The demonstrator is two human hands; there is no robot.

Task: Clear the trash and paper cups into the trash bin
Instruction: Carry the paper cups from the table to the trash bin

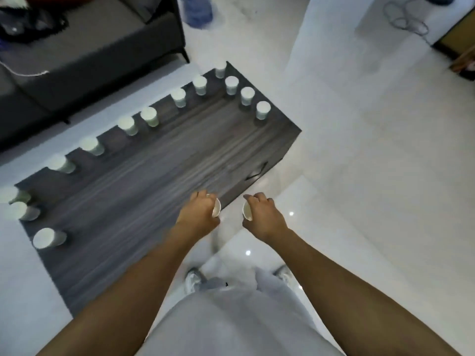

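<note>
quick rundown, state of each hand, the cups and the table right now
left hand: grips a paper cup, mouth facing right
right hand: grips another paper cup, mouth facing left
cups on the table: standing upright along the far and side edges
table: dark wood top, middle bare
trash bin: not in view

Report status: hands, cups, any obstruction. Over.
Left hand grips one paper cup, right hand another. Many cups remain along table edges. Trash bin not in view.
</note>
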